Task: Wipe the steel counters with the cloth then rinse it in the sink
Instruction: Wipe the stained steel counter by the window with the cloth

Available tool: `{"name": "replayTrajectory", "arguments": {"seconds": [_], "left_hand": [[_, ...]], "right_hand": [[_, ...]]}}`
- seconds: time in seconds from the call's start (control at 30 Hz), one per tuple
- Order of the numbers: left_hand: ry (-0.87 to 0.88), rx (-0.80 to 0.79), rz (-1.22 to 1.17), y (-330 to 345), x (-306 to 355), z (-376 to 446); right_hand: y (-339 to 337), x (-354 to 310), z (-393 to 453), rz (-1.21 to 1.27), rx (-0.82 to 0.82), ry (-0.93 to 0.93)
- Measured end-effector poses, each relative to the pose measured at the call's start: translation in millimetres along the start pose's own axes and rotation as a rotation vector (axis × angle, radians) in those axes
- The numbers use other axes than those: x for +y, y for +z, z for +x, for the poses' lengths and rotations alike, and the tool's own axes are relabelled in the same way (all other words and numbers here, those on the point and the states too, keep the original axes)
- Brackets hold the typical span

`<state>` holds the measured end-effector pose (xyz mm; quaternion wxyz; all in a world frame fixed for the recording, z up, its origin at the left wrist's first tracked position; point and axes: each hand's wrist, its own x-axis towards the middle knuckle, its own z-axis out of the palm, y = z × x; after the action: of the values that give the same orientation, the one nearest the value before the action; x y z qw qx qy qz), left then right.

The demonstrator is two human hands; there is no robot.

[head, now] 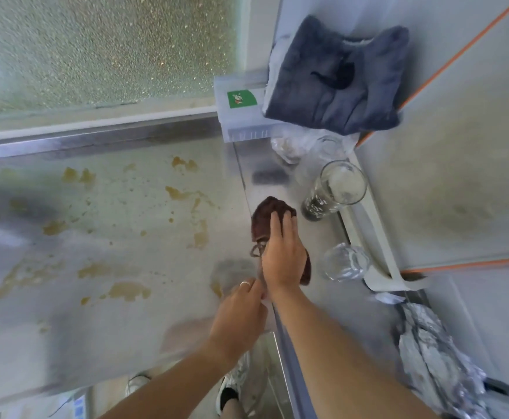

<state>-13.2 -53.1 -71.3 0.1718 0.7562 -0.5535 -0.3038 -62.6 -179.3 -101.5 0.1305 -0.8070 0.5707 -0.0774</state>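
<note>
A dark brown cloth (267, 217) lies on the narrow steel counter strip (316, 300) at centre. My right hand (282, 252) presses flat on top of the cloth, fingers spread over it. My left hand (238, 313) rests at the seam beside the cloth's near edge, fingers curled and touching a corner of the cloth; a ring shows on one finger. The wide steel counter (96, 237) to the left carries several brownish stains. No sink is in view.
A tall glass (335, 192) and a short tumbler (345, 263) stand right of the cloth. A folded grey towel (335, 77) lies on a clear plastic box (238, 116) at the back. Crumpled foil (428, 349) lies at the lower right. Frosted glass (105, 46) backs the counter.
</note>
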Motion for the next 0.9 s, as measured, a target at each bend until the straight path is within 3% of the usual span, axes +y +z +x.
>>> {"name": "replayTrajectory", "arguments": {"seconds": [0.1, 0.3, 0.5, 0.67, 0.77, 0.9], "left_hand": [[-0.018, -0.007, -0.007, 1.5, 1.6, 2.6], [-0.001, -0.014, -0.008, 4.7, -0.8, 5.3], [0.010, 0.017, -0.004, 7.8, -1.2, 1.7], [0.024, 0.047, 0.006, 10.8, -1.9, -3.8], [0.032, 0.047, 0.004, 12.9, -3.9, -11.3], [0.041, -0.008, 0.032, 12.0, -6.6, -22.7]], "right_hand": [[2.7, -0.6, -3.6, 0.071, 0.034, 0.148], [10.1, 0.9, 21.9, 0.107, 0.067, 0.228], [4.7, 3.2, 58.7, 0.142, 0.040, 0.072], [2.7, -8.6, 99.7, 0.160, -0.085, -0.227], [4.4, -4.8, 89.3, 0.151, -0.076, -0.360], [0.8, 14.2, 39.7, 0.170, -0.070, -0.385]]}}
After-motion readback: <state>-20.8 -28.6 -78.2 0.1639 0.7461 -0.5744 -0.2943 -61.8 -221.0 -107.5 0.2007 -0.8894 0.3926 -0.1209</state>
